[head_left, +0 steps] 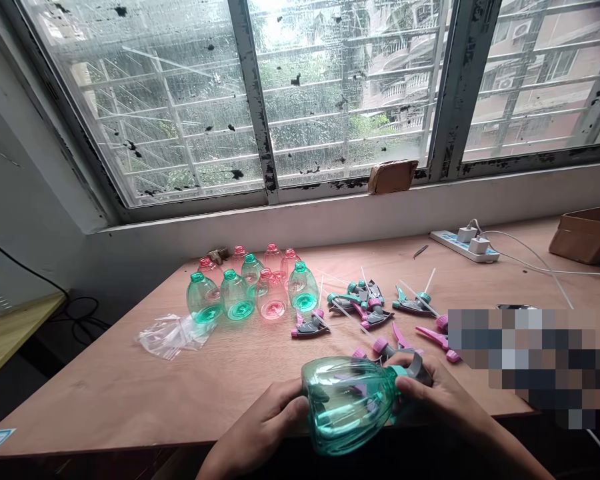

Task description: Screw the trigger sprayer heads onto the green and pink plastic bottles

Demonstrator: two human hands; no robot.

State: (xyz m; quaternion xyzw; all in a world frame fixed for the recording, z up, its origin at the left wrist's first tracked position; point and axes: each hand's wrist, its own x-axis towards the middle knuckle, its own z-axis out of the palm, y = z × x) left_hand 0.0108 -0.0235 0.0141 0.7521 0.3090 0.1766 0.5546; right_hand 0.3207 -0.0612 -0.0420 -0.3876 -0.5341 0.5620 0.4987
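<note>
A clear green spray bottle lies tilted on its side between my hands, just over the table's front edge. My left hand is closed around its base. At the neck, my right hand grips the green collar and grey spray head. Behind the bottle lie several loose trigger sprayers with grey bodies, some with pink parts and some with green parts. Thin white tubes stick out of them. Farther back on the left, several green bottles and red bottles stand upright without sprayers.
Clear plastic bags lie left of the bottles on the wooden table. A power strip with plugged chargers and white cables sits at the back right, near a cardboard box. A blurred patch covers the right side.
</note>
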